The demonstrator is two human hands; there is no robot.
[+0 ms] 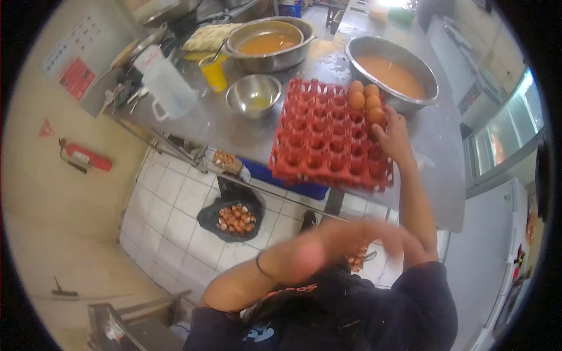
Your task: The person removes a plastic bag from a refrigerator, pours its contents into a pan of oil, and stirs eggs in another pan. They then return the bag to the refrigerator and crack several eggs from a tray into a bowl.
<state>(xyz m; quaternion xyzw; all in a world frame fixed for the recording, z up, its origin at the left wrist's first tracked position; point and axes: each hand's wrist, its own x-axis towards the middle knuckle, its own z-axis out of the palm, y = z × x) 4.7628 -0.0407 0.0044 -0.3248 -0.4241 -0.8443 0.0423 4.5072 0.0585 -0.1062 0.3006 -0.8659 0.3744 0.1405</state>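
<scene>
A stack of red egg trays (319,131) lies on the steel table, most cups of its top tray bare. Several brown eggs (356,100) sit together at its far right corner. My right hand (396,139) reaches there, thumb and fingers closed around the nearest egg (376,116), which still appears to rest in the tray. Smeared by motion, my left hand (383,235) is held across my body, below the table edge; its fingers cannot be made out. Right of the trays stands a large steel bowl (430,73) of orange-yellow liquid egg.
A small steel bowl (237,105), a yellow cup (213,75), a clear plastic jug (167,90) and another large bowl (298,55) stand to the left. On the tiled floor, a black bag (209,217) holds eggshells. A fire extinguisher (88,157) hangs on the left wall.
</scene>
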